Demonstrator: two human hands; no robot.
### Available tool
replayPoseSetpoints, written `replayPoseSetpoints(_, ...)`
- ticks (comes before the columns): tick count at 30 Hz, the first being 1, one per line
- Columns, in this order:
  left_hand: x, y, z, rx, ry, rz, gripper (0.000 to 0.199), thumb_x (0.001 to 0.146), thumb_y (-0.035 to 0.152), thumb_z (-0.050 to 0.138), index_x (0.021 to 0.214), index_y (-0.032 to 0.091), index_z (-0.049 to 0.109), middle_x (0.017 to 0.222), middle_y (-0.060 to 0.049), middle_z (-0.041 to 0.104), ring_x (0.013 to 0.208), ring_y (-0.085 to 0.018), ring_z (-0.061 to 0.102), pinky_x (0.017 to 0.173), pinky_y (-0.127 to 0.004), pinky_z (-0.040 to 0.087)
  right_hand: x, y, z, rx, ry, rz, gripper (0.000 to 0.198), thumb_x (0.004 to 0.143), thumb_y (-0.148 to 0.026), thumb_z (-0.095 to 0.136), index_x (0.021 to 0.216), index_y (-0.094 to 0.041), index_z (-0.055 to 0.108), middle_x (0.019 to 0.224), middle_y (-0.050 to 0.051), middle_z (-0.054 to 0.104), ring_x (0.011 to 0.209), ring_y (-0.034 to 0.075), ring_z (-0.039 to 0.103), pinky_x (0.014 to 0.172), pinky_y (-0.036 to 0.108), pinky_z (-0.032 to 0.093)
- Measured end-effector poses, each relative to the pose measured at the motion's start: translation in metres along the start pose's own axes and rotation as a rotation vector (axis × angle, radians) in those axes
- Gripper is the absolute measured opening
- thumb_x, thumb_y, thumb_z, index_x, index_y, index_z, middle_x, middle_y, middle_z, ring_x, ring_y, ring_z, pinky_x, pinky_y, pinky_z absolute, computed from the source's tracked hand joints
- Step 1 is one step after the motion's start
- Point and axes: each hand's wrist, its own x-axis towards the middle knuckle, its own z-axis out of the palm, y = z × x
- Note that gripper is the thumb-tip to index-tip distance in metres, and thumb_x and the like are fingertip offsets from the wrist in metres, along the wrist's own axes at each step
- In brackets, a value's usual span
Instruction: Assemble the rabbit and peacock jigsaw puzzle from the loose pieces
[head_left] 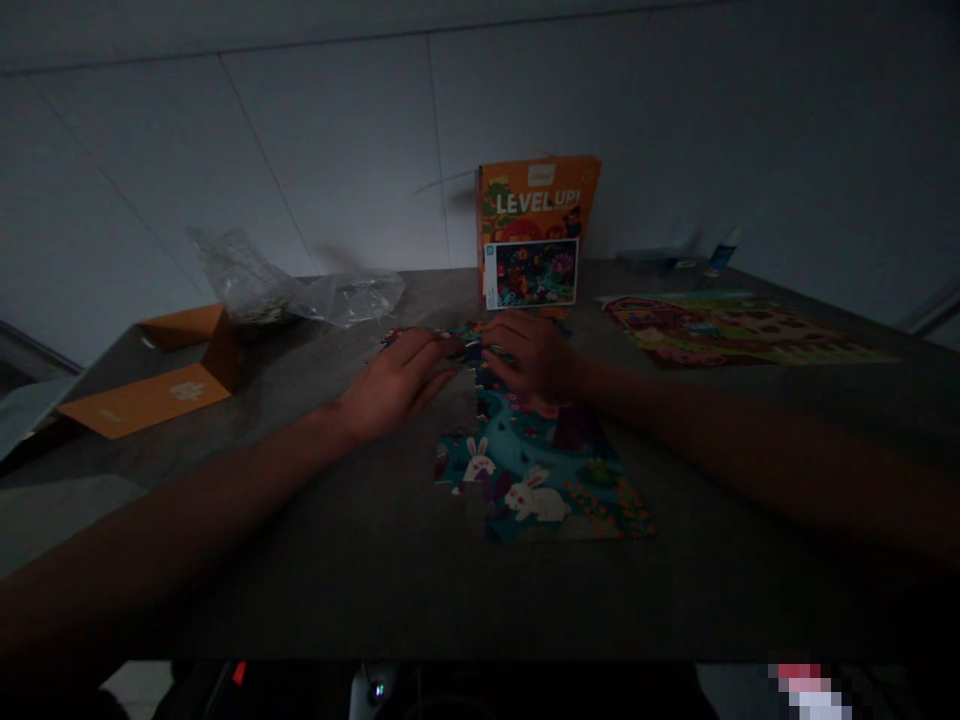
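A partly joined jigsaw puzzle (540,450) lies on the grey table, showing white rabbits and a teal path. My left hand (401,378) rests at its upper left, fingers stretched out over dark pieces and thumb apart. Across from it, my right hand (529,352) lies on the puzzle's upper part, fingers bent and spread. The fingertips of both hands touch pieces near the middle; the low light hides exactly which ones. Just behind stands a picture card (534,273) with a dark, colourful scene, leaning on an orange "LEVEL UP!" box (538,190).
An open orange box part (150,400) sits at the left, with crumpled clear plastic bags (300,290) behind it. To the right lies another puzzle (735,328) with a farm-like picture. A small blue-and-white bottle (723,252) stands near the wall.
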Motion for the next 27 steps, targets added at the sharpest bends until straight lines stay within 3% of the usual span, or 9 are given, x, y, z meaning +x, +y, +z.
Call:
replayPoseSetpoints(5, 0.000, -0.008, 0.003, 0.248, -0.081, -0.421, 0.040, 0.101, 0.037, 0.049, 0.131, 0.012, 0.058, 0.122, -0.018, 0.065, 0.118, -0.033, 0.059, 0.103, -0.049, 0.050, -0.001, 0.011, 0.000, -0.090, -0.002, 0.502, 0.014, 0.095, -0.019, 0.046, 0.093, -0.018, 0.060, 0.099, 0.013, 0.065, 0.099, 0.026, 0.059, 0.089, 0.040, 0.049)
replayPoseSetpoints(8, -0.001, -0.013, 0.004, 0.381, -0.262, -0.694, 0.052, 0.100, 0.046, 0.046, 0.139, 0.012, 0.056, 0.133, -0.023, 0.059, 0.128, -0.041, 0.052, 0.104, -0.057, 0.047, -0.003, 0.019, 0.004, -0.154, -0.064, 0.715, 0.020, 0.096, -0.019, 0.041, 0.096, -0.017, 0.061, 0.105, 0.015, 0.064, 0.103, 0.027, 0.058, 0.093, 0.040, 0.047)
replayPoseSetpoints(11, -0.002, -0.016, 0.005, 0.395, -0.455, -0.888, 0.063, 0.101, 0.058, 0.034, 0.150, 0.020, 0.048, 0.139, -0.026, 0.054, 0.134, -0.048, 0.047, 0.098, -0.062, 0.047, -0.006, 0.026, 0.010, -0.230, -0.122, 0.826, 0.028, 0.097, -0.020, 0.038, 0.099, -0.013, 0.065, 0.108, 0.019, 0.064, 0.102, 0.029, 0.059, 0.092, 0.043, 0.048)
replayPoseSetpoints(13, -0.003, -0.017, 0.006, 0.353, -0.560, -0.925, 0.067, 0.102, 0.060, 0.028, 0.156, 0.020, 0.040, 0.137, -0.026, 0.057, 0.132, -0.048, 0.050, 0.098, -0.063, 0.047, -0.009, 0.028, 0.013, -0.266, -0.151, 0.851, 0.030, 0.097, -0.020, 0.039, 0.100, -0.011, 0.067, 0.108, 0.021, 0.064, 0.102, 0.031, 0.059, 0.091, 0.045, 0.048)
replayPoseSetpoints(16, -0.004, -0.021, 0.007, 0.310, -0.614, -0.882, 0.068, 0.103, 0.056, 0.028, 0.157, 0.015, 0.036, 0.131, -0.026, 0.063, 0.124, -0.044, 0.059, 0.099, -0.059, 0.047, -0.015, 0.029, 0.018, -0.281, -0.193, 0.878, 0.028, 0.096, -0.022, 0.044, 0.095, -0.010, 0.070, 0.107, 0.024, 0.065, 0.102, 0.033, 0.061, 0.089, 0.049, 0.050)
replayPoseSetpoints(22, -0.005, -0.024, 0.005, 0.380, -0.604, -0.793, 0.055, 0.102, 0.046, 0.033, 0.138, 0.012, 0.057, 0.120, -0.025, 0.067, 0.112, -0.040, 0.066, 0.092, -0.051, 0.053, -0.022, 0.032, 0.022, -0.263, -0.248, 0.954, 0.029, 0.096, -0.028, 0.051, 0.084, -0.010, 0.070, 0.107, 0.025, 0.064, 0.100, 0.033, 0.063, 0.087, 0.047, 0.052)
replayPoseSetpoints(27, -0.002, -0.020, 0.001, 0.421, -0.606, -0.751, 0.049, 0.101, 0.041, 0.035, 0.130, 0.012, 0.063, 0.118, -0.023, 0.068, 0.108, -0.035, 0.068, 0.091, -0.045, 0.054, -0.023, 0.033, 0.020, -0.250, -0.257, 0.936, 0.021, 0.091, -0.030, 0.059, 0.097, -0.013, 0.069, 0.111, 0.023, 0.061, 0.105, 0.036, 0.059, 0.088, 0.051, 0.051)
